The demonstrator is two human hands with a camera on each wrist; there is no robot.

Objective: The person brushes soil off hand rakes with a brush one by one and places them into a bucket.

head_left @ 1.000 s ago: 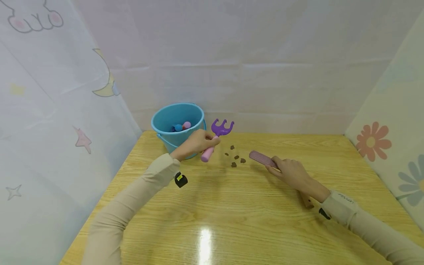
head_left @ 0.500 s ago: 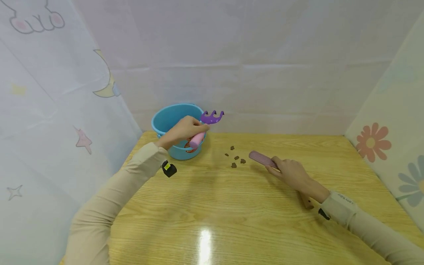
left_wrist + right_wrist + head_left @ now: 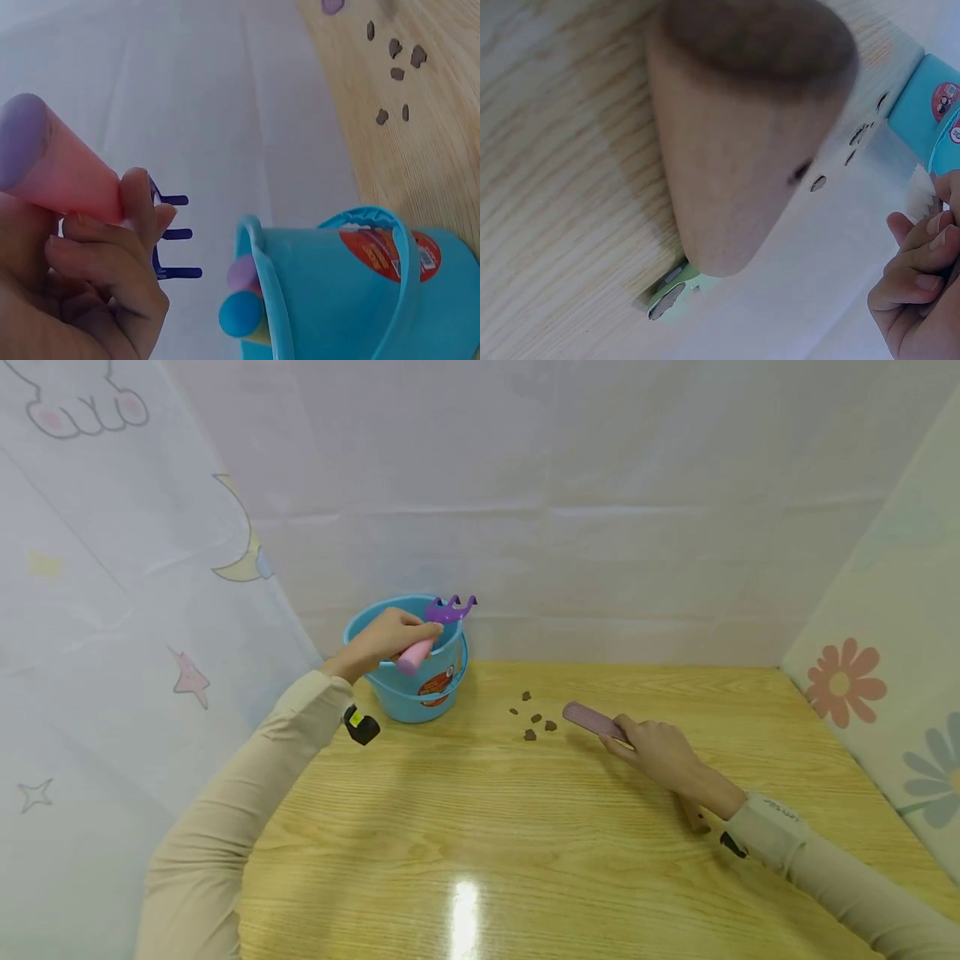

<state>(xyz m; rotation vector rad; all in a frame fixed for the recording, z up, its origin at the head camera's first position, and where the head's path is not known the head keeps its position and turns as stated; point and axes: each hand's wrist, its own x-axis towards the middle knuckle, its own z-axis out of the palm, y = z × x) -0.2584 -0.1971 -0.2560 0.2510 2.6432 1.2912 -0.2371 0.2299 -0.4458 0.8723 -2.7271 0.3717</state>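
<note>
Over the blue bucket (image 3: 396, 687), my left hand (image 3: 384, 633) grips a toy rake (image 3: 416, 656) by its pink handle. Its purple tines point up and away above the rim. My right hand (image 3: 662, 753) holds a flat mauve tool (image 3: 588, 718) with a rounded end and a textured face; its exact kind is unclear. The tip stays close to several small brown bits (image 3: 536, 718) on the table. Beneath the right wrist, a wooden handle (image 3: 720, 157) with a hole shows, partly hidden by the arm in the head view.
Inside the bucket, a blue ball-like end (image 3: 241, 313) and a pink end (image 3: 244, 273) stick out. A green piece (image 3: 669, 294) shows at the far end of the wooden handle. Patterned cloth (image 3: 637, 527) hangs behind and beside the wooden table (image 3: 555, 860).
My left hand has carried the rake left and away from me, from beside the bucket to above it. The right hand and the mauve tool stay in place.
</note>
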